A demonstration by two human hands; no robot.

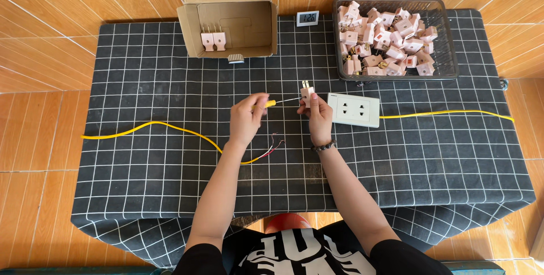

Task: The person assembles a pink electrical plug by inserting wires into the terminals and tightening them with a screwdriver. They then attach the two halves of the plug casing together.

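My left hand (pixel 247 117) grips a small screwdriver (pixel 279 102) with a yellow handle, its thin shaft pointing right into a pale pink plug (pixel 306 92). My right hand (pixel 318 114) holds that plug upright, its two metal prongs pointing away from me. Both hands hover above the middle of the black checked tablecloth (pixel 141 94). A yellow cable (pixel 153 125) lies on the cloth left of my hands, and its stripped wire ends (pixel 276 144) rest just below them. A white double socket box (pixel 353 109) sits right beside my right hand.
A wire basket (pixel 450 37) at the back right holds several pink plugs. An open cardboard box (pixel 226 20) at the back centre holds two plugs. A small digital clock (pixel 307 18) stands between them. A second yellow cable (pixel 447 114) runs right from the socket box.
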